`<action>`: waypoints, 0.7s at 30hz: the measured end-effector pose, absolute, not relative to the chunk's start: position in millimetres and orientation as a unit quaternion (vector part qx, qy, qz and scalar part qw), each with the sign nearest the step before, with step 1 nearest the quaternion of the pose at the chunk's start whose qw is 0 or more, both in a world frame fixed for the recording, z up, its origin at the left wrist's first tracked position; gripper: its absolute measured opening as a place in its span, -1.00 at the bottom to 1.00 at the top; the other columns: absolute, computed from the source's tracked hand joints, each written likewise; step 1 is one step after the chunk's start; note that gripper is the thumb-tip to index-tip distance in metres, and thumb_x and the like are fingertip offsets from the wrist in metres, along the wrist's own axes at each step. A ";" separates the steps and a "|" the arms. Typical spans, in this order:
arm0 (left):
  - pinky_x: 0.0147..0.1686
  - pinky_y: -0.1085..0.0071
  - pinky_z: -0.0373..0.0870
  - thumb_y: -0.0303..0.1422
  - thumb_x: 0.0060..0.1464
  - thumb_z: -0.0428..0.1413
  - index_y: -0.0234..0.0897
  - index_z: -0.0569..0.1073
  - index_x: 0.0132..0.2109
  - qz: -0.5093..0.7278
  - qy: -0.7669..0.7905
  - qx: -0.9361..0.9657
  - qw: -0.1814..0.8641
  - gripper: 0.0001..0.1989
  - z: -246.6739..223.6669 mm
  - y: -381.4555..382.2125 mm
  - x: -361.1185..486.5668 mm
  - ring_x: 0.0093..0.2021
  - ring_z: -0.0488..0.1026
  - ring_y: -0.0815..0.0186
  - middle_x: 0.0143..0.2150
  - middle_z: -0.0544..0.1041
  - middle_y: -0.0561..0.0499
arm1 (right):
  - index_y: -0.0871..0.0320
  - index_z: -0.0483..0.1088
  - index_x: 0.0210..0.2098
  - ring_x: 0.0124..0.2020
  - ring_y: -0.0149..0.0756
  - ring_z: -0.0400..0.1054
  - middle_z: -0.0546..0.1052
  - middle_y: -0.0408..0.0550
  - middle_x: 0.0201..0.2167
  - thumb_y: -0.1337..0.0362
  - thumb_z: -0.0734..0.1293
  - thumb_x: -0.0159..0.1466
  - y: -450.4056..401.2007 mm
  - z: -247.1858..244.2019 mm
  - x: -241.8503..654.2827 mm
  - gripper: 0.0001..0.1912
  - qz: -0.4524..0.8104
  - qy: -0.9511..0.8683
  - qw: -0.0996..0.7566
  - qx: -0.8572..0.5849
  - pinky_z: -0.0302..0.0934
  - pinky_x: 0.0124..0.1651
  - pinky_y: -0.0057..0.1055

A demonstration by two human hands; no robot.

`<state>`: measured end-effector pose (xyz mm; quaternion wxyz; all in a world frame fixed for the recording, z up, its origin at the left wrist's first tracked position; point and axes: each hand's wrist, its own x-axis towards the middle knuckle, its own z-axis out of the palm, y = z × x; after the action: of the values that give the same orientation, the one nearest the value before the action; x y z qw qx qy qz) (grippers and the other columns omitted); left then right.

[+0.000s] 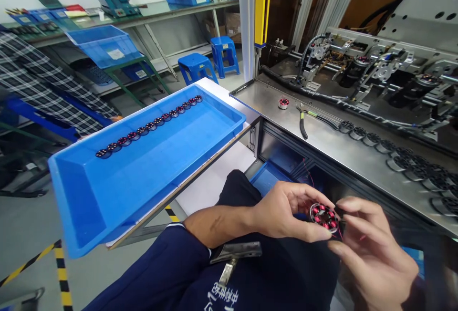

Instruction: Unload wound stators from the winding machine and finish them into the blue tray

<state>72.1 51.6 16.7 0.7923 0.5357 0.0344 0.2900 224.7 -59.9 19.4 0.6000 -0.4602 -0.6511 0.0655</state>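
Low in front of my lap, my left hand (286, 211) grips a small round motor stator (323, 218) with pink-red wire coils, its thumb below and fingers above. My right hand (375, 249) curls at the stator's right edge, thumb and fingertips on it; what lies between those fingers is partly hidden. Thin red wire ends show near the right fingers. On the metal worktop beyond, another red-wound stator (284, 104) sits beside green-and-black handled pliers (303, 122).
At left, a blue tray (153, 177) carries a row of stators. Several dark stators (386, 146) line the worktop before a winding machine (361, 67). Blue stools (196, 67) stand behind. Someone in a checked sleeve (46, 77) is beyond the tray.
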 end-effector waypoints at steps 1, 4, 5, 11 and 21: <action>-0.22 0.45 0.52 -0.33 -0.20 0.46 -0.36 0.56 -0.14 0.267 0.036 0.519 0.811 -0.56 16.7 51.6 72.8 -0.34 0.56 0.40 -0.30 0.63 -0.04 | -0.07 0.51 0.11 0.04 -0.12 0.36 0.46 0.03 0.02 0.42 0.52 0.17 -57.2 23.0 229.0 -0.47 0.078 -0.673 0.583 -0.448 0.39 -0.06 -0.14; -0.30 0.56 0.44 -0.44 -0.41 0.52 -0.35 0.59 -0.19 0.210 0.059 0.472 0.854 -0.48 18.0 52.2 74.9 -0.42 0.49 0.51 -0.37 0.60 0.07 | -0.10 0.51 0.10 0.12 -0.07 0.33 0.47 0.02 0.08 0.36 0.50 0.23 -49.1 33.6 236.2 -0.53 0.103 -0.725 0.548 -0.405 0.36 0.07 -0.01; -0.32 0.59 0.42 -0.48 -0.46 0.53 -0.34 0.59 -0.21 0.195 0.068 0.460 0.864 -0.47 18.7 52.9 75.3 -0.42 0.48 0.53 -0.38 0.59 0.09 | -0.10 0.51 0.10 0.13 -0.06 0.32 0.46 0.01 0.09 0.35 0.50 0.24 -47.2 36.7 236.6 -0.54 0.103 -0.736 0.539 -0.396 0.35 0.07 -0.01; -0.24 0.53 0.48 -0.35 -0.41 0.54 -0.35 0.60 -0.20 0.159 0.086 0.426 0.886 -0.48 20.7 57.0 72.9 -0.35 0.56 0.45 -0.31 0.64 0.01 | 0.01 0.58 -0.25 -0.01 -0.20 0.40 0.52 -0.08 -0.08 0.51 0.44 0.24 -58.0 40.7 225.9 -0.76 -0.098 -0.728 0.495 -0.465 0.37 -0.03 -0.21; -0.12 0.43 0.59 -0.56 -0.16 0.41 -0.31 0.54 -0.03 0.483 -0.055 0.548 0.680 -0.51 14.3 41.9 85.1 -0.11 0.63 0.29 -0.04 0.65 -0.14 | 0.12 0.40 -0.41 -0.43 -0.32 0.43 0.46 -0.15 -0.48 0.52 0.37 0.24 -74.3 14.2 201.8 -0.80 -0.184 -0.609 0.522 -0.568 0.35 -0.37 -0.32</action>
<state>85.1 41.9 14.3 0.6804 0.5484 -0.0547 0.4830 201.8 -74.3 14.2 0.5219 -0.5683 -0.6088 -0.1844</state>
